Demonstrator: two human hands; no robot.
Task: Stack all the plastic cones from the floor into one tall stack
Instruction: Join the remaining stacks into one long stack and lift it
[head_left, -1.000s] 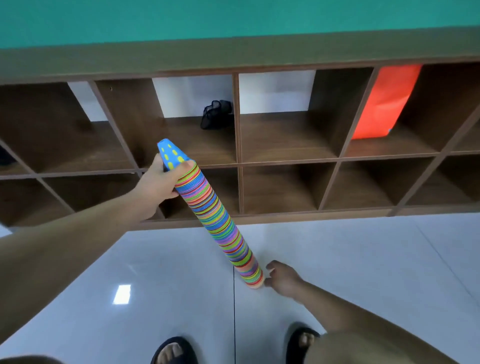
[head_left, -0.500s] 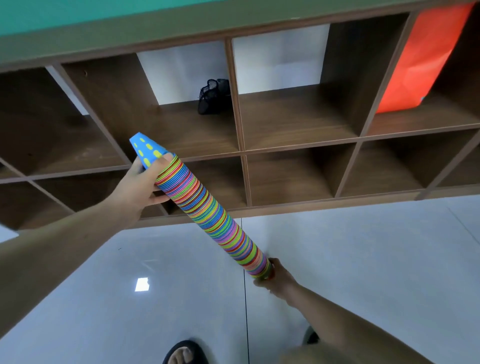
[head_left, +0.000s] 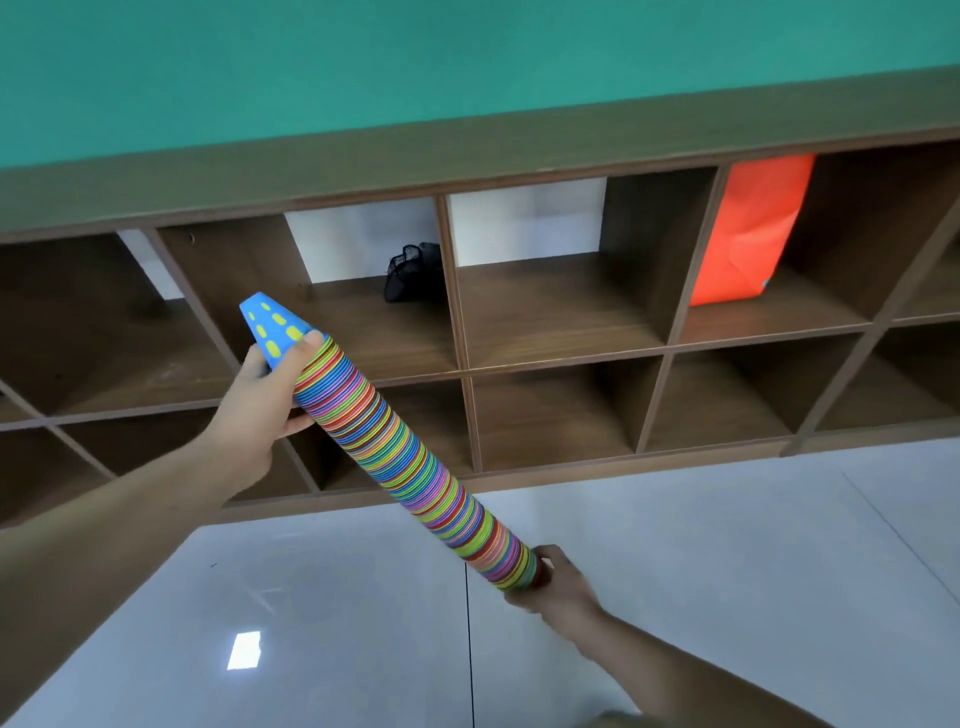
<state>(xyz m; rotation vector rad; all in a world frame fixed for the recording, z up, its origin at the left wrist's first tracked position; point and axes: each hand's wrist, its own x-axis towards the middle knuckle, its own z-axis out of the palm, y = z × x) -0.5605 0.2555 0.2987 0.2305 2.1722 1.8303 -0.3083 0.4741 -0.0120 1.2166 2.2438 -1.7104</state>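
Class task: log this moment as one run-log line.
cone stack: tilted, off floor | left hand: grips top | right hand: grips base | loose cones: none visible

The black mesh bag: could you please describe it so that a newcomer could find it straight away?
Start at the long brown cubby shelf under the green wall. In its upper row, the black mesh bag sits at the back right of one cubby, two cubbies left of the orange bag. It is the only dark, crumpled item there.
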